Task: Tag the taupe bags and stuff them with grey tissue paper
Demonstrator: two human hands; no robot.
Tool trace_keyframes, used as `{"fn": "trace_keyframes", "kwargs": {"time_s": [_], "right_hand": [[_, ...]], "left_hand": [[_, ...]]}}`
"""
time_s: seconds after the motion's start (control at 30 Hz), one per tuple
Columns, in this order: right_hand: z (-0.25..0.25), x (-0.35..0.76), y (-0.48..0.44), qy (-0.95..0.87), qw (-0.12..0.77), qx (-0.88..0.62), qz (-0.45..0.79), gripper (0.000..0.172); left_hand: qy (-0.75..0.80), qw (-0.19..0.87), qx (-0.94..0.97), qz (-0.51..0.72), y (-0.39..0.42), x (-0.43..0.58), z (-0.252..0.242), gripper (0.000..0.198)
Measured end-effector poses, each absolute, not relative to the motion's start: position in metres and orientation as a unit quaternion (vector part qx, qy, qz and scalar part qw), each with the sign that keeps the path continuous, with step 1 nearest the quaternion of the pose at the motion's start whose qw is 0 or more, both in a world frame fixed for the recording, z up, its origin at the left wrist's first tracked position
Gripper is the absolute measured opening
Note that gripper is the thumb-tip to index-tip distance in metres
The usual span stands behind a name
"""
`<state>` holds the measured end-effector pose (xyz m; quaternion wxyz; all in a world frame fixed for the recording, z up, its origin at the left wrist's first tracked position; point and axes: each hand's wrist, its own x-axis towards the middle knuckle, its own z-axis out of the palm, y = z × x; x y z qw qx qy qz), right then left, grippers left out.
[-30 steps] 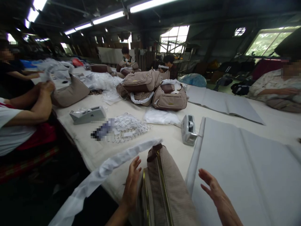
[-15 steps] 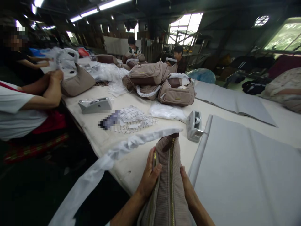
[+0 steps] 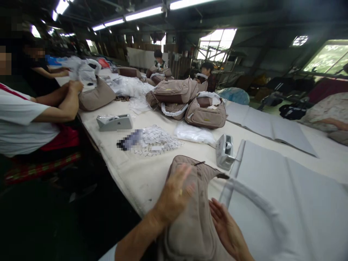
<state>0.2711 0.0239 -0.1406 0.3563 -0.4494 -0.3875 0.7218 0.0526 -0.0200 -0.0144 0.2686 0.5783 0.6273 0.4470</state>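
Note:
A taupe handbag [image 3: 187, 232] lies across the near edge of the work table, its pocketed face turned up toward me. My left hand [image 3: 172, 197] is flat against that face with the fingers stretched out, somewhat smeared by motion. Beside the bag's right edge, my right hand [image 3: 225, 226] has its fingers extended and close together, palm toward the bag; I cannot tell whether it touches. The bag's strap [image 3: 262, 199], wrapped in white padding, curves off to the right and is blurred.
Two grey tape dispensers, one at left [image 3: 115, 122] and one at right [image 3: 225, 152], flank a pile of tags [image 3: 160, 139] and folded white plastic [image 3: 194, 132]. More bags [image 3: 174, 90] are stacked behind. Grey sheets [image 3: 285, 195] cover the right side. Co-workers stand at left and behind.
The handbag has turned from zipper-up to face-up. Its wrapped strap has swung from the left side to the right. My left hand has moved onto the bag's face.

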Motion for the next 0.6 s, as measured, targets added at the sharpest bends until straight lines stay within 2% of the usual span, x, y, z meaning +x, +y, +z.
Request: {"fn": "trace_keyframes", "kwargs": {"time_s": [0.13, 0.27, 0.4, 0.5, 0.6], "right_hand": [[-0.146, 0.331, 0.024, -0.188, 0.384, -0.466, 0.774, 0.037], [-0.141, 0.336, 0.012, -0.165, 0.376, -0.453, 0.791, 0.034], [-0.131, 0.314, 0.001, -0.21, 0.349, -0.418, 0.812, 0.045], [-0.122, 0.299, -0.005, -0.26, 0.347, -0.399, 0.808, 0.056], [-0.105, 0.286, -0.003, -0.321, 0.337, -0.413, 0.783, 0.076]], "left_hand": [[0.657, 0.255, 0.543, 0.456, 0.037, 0.012, -0.025, 0.051], [0.63, 0.333, 0.554, 0.43, 0.079, 0.022, -0.067, 0.05], [0.643, 0.398, 0.502, 0.42, 0.079, 0.035, -0.105, 0.054], [0.664, 0.418, 0.444, 0.432, 0.049, 0.038, -0.115, 0.062], [0.672, 0.452, 0.387, 0.442, 0.0, 0.048, -0.111, 0.075]]}}
